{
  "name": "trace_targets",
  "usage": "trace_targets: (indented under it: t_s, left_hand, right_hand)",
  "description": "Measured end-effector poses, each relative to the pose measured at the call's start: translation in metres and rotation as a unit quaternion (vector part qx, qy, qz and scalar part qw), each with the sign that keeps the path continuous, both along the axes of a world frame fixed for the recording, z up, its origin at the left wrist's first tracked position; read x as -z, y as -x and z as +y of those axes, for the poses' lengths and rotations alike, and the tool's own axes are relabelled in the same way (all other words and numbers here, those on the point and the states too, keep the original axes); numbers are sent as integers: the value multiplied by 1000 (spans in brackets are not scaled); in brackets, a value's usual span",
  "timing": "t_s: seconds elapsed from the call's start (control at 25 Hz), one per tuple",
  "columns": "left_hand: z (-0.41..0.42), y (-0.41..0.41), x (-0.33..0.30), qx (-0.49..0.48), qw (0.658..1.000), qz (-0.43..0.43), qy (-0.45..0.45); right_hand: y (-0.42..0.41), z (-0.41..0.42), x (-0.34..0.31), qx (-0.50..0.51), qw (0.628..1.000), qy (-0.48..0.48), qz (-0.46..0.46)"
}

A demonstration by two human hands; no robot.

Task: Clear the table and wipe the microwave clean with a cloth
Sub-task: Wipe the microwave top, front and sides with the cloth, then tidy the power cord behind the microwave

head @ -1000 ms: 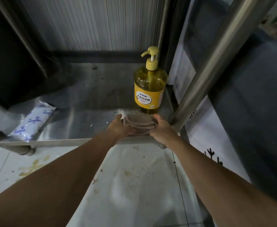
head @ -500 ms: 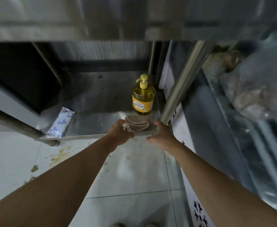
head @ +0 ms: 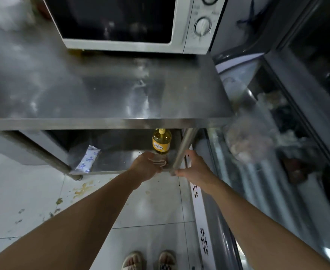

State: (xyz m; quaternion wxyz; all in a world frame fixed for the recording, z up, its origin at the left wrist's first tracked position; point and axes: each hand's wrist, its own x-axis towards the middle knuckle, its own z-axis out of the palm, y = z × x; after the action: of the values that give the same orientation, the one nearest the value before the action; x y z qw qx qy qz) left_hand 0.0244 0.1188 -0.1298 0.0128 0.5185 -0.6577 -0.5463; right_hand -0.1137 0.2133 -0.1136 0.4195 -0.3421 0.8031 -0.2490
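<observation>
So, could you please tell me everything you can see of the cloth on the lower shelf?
The cloth is a beige, soft-looking folded rag whose layered edges show as pale ridges. It sits at the front right of the steel lower shelf, just before the yellow bottle. The left hand covers and grips its left part.

Your left hand (head: pixel 145 167) grips the folded beige cloth (head: pixel 159 162) at the lower steel shelf's (head: pixel 111 162) front right corner, before the yellow pump bottle (head: pixel 161 142). Your right hand (head: pixel 193 166) hangs loose beside the leg. The white microwave (head: pixel 189 26) sits at the steel surface's (head: pixel 101 88) far edge.
</observation>
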Motion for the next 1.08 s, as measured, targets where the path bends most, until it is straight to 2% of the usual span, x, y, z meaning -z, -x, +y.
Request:
trace_targets:
  t_s: [0.2, 0.36, 0.56, 0.88, 1.08]
  left_hand:
    - [12, 4, -75, 2, 1000, 9, -12]
    - [10, 21, -126, 41, 999, 20, 15]
    - [4, 40, -184, 3, 999, 44, 27]
    - [-3, 65, -246, -33, 994, 87, 58]
    - [-12, 78, -279, -36, 986, 114, 113]
  right_hand:
    - [8, 9, -61, 1, 1000, -11, 27]
    - [21, 6, -111, 16, 999, 12, 43]
    - [47, 0, -155, 25, 998, 46, 36]
    - [81, -5, -218, 21, 993, 106, 40]
    - [97, -13, -253, 10, 988, 141, 57]
